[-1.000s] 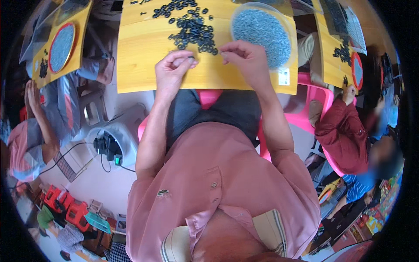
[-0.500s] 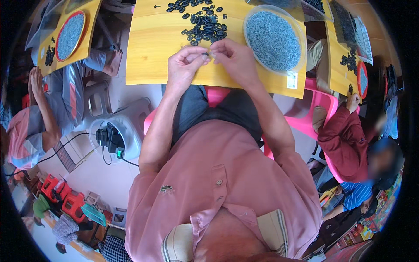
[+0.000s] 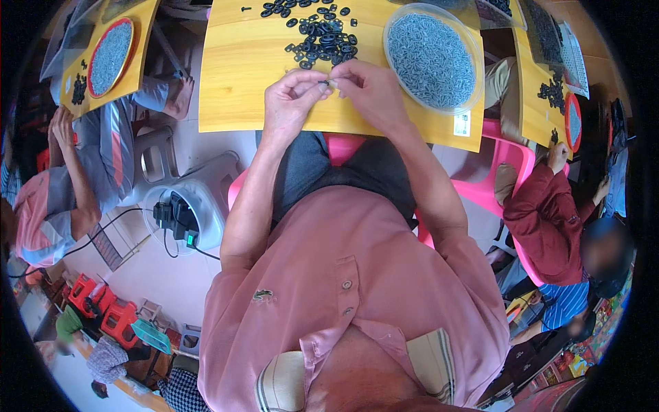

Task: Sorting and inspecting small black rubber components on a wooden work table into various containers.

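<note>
Above the near edge of the yellow table [image 3: 240,103], both my hands meet at the fingertips. My left hand [image 3: 288,103] pinches a small black plastic part [image 3: 323,82] between thumb and forefinger. Closed in a pinch right beside it is my right hand [image 3: 374,93]; its fingers mostly hide whatever is between them. Just beyond my hands lies a loose pile of black oval plastic pieces [image 3: 322,41], some showing holes. To the right stands a clear round tub [image 3: 478,86] filled with small grey metal screws [image 3: 432,58].
A lone black piece [image 3: 246,9] lies at the far left. Neighbouring tables hold a red-rimmed tray [image 3: 130,51] and another red tray [image 3: 574,123]. People sit on both sides. A pink chair [image 3: 494,161] stands right, a grey stool with cables [image 3: 206,185] left.
Both hands stay almost in place, fingertips still together around the black part. My right fingers have shifted slightly against it. The whole view has moved a little.
</note>
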Tool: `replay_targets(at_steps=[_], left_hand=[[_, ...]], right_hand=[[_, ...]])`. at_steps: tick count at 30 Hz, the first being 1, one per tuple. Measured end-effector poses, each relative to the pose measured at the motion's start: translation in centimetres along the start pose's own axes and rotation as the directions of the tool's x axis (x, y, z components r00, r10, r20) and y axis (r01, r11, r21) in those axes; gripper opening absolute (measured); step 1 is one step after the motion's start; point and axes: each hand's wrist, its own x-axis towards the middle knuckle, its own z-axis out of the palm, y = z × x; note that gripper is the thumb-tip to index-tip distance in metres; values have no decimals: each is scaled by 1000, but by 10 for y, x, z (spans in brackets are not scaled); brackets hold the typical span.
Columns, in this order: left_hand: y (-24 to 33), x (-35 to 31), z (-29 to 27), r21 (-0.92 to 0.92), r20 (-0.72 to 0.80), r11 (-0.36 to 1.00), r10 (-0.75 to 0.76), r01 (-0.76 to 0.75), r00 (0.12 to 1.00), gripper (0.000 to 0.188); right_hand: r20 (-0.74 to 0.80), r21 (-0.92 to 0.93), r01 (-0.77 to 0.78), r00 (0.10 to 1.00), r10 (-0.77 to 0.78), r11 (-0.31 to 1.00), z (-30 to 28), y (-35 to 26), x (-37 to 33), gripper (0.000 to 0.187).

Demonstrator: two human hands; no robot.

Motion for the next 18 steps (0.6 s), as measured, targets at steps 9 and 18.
replay_targets(at_steps=[9, 18], left_hand=[[-1, 0, 1, 11, -14, 1000, 7, -7, 1000, 18], [-1, 0, 1, 4, -20, 1000, -11, 11, 1000, 18]], right_hand=[[32, -39, -39, 999, 41, 998, 0, -2, 0, 10], [-40, 226, -17, 999, 27, 974, 7, 10, 0, 14]])
